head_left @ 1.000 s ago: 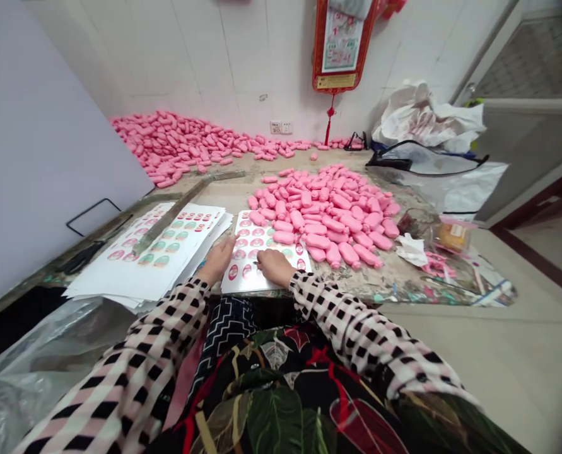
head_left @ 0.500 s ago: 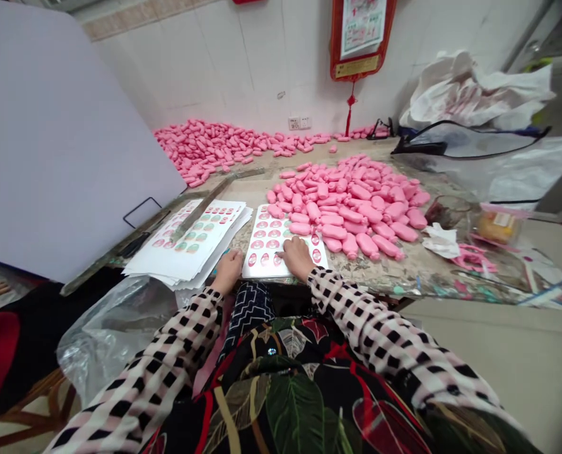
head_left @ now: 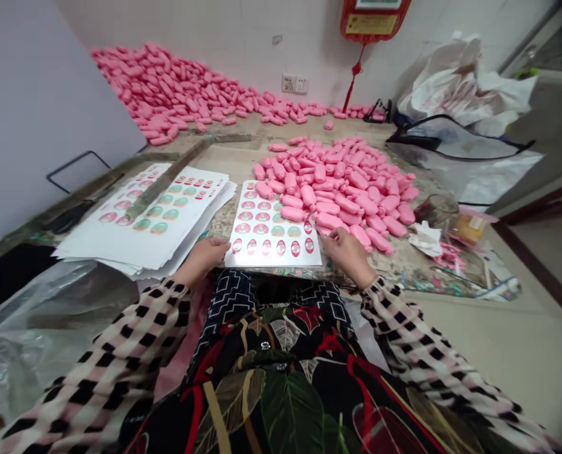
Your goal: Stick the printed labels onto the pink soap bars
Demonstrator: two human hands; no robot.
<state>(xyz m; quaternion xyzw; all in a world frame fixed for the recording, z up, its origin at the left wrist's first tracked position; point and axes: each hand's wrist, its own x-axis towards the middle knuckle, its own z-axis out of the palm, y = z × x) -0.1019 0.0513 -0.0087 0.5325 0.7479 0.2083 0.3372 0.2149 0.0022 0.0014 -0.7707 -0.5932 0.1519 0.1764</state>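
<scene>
A white sheet of round and oval stickers (head_left: 240, 255) lies at the table's front edge before me. Its pictures are pink, green and red. My left hand (head_left: 204, 260) is closed at the sheet's left edge, fingertips pinching the margin. Just beyond the lower right corner is my right hand (head_left: 349, 253), its thumb and fingers drawn together beside the pink pieces; what they hold, if anything, I cannot make out. A heap of pink sausage-shaped pieces (head_left: 337, 183) covers the sheet's upper right part.
Left of me lies a stack of printed sheets (head_left: 96, 243) with a long flat bar (head_left: 162, 183) across it. A larger pink heap (head_left: 167, 88) is against the wall. On the right are a clear zip bag (head_left: 470, 164), crumpled tissue (head_left: 425, 238) and a packaged yellow item (head_left: 470, 228).
My right hand has moved off the sticker sheet to the right, past its lower right corner. My left hand stays by the sheet's left edge. The camera view has shifted.
</scene>
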